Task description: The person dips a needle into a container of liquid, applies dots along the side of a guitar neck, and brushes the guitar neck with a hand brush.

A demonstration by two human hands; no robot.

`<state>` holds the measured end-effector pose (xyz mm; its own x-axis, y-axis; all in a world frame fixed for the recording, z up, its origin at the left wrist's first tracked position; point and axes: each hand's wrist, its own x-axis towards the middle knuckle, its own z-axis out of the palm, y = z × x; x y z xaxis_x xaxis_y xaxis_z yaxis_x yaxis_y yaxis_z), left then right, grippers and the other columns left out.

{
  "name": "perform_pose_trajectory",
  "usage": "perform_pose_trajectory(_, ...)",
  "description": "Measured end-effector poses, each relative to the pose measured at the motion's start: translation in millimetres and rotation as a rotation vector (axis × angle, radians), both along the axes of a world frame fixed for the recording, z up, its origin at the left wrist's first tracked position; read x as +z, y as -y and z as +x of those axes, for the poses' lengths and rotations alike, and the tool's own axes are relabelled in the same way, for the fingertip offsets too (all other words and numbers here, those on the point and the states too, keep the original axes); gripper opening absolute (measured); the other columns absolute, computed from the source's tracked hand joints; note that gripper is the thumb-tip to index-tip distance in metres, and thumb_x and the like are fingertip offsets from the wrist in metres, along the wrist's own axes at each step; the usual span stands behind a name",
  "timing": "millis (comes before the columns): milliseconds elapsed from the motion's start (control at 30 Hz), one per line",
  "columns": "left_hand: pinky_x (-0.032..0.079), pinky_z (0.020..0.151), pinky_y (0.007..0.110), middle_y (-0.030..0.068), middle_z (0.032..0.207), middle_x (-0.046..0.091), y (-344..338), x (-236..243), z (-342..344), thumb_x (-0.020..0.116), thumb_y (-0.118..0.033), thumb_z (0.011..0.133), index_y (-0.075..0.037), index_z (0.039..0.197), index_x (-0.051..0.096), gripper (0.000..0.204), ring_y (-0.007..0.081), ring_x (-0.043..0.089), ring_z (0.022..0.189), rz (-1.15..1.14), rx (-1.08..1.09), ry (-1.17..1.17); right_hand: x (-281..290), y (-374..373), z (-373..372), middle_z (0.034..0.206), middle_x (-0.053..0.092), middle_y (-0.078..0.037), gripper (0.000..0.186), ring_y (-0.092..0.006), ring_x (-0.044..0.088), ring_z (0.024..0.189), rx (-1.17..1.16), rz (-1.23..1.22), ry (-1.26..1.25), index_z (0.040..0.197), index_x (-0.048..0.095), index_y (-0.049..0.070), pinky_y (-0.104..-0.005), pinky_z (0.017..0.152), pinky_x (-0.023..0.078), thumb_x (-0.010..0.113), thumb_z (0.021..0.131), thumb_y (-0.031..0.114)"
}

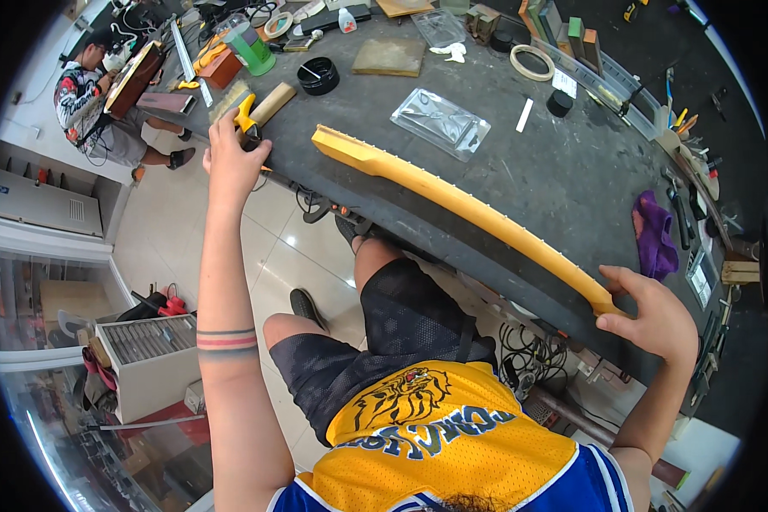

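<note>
A yellowish wooden guitar neck (478, 209) lies on its side along the near edge of the dark workbench, a row of fret ends showing on its upper edge. My right hand (657, 316) is closed on its right end, thumb and fingers on either side. At the bench's left end, my left hand (235, 158) is closed round a yellow-and-black handled tool (246, 118); its exact kind is partly hidden by my fingers. Just beyond that hand are a brush with pale bristles (228, 101) and a wooden block (273, 104).
A clear plastic package (439, 124), a black round dish (317, 77) and a flat board (389, 56) rest on the workbench (538, 162). A purple cloth (654, 235) lies at the right. At far left, a seated person (102, 94) holds a guitar (134, 78).
</note>
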<state>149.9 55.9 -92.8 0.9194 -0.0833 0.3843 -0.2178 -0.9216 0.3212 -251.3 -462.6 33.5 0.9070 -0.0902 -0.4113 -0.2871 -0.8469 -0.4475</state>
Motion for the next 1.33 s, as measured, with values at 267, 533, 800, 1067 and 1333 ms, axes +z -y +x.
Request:
perform_pose_trajectory(267,0.042,0.124,0.059,0.0174,0.138,0.065,26.5,35.3,-94.2,0.076,-0.018,0.096,-0.003,0.143,0.062,0.051,0.0374,0.065,0.136,-0.845,-0.349,0.117,12.8,1.9,9.4,0.131,0.08,-0.024,0.085,-0.039,0.077,0.124,0.038,-0.033,-0.068,0.156,0.062,-0.001,-0.0464,0.106,0.059,0.091,0.09,0.044)
perform_pose_trajectory(533,0.057,0.082,0.054,0.0208,0.101,0.078,62.0,142.2,-290.3,0.072,0.0,0.103,-0.007,0.103,0.059,0.015,0.0393,0.079,0.097,-1.703,-1.83,-0.304,27.7,-12.1,22.9,0.136,0.078,-0.024,0.082,-0.0387,0.076,0.127,0.141,-0.144,0.032,0.157,0.061,-0.001,-0.0467,0.111,0.057,0.088,0.094,0.045)
perform_pose_trajectory(800,0.056,0.09,0.057,0.0243,0.112,0.076,22.0,138.4,-330.1,0.059,-0.005,0.105,-0.003,0.114,0.065,0.011,0.0447,0.073,0.102,-1.715,-1.784,-0.2,49.2,-99.4,44.4,0.121,0.079,-0.021,0.043,-0.0434,0.074,0.119,0.302,-0.235,0.516,0.139,0.071,-0.001,-0.0474,0.114,0.054,0.077,0.097,0.007)
perform_pose_trajectory(1067,0.059,0.094,0.052,0.0208,0.114,0.08,-48.4,150.4,-309.8,0.068,-0.003,0.106,-0.002,0.111,0.067,0.005,0.04,0.078,0.105,-1.031,-1.203,-0.077,3.3,-222.3,90.1,0.107,0.076,-0.019,0.044,-0.0384,0.075,0.107,0.468,0.4,0.587,0.106,0.074,0.0,-0.0446,0.099,0.059,0.051,0.074,-0.021)
perform_pose_trajectory(1333,0.051,0.109,0.047,0.0109,0.136,0.076,-129.5,45.5,-163.5,0.073,-0.017,0.107,-0.013,0.139,0.068,0.032,0.0315,0.069,0.13,-0.05,-0.796,-0.588,-71.4,-344.4,188.2,0.11,0.08,-0.015,0.026,-0.0317,0.079,0.104,0.585,0.395,0.325,0.11,0.081,0.008,-0.0405,0.091,0.062,0.068,0.092,-0.005)
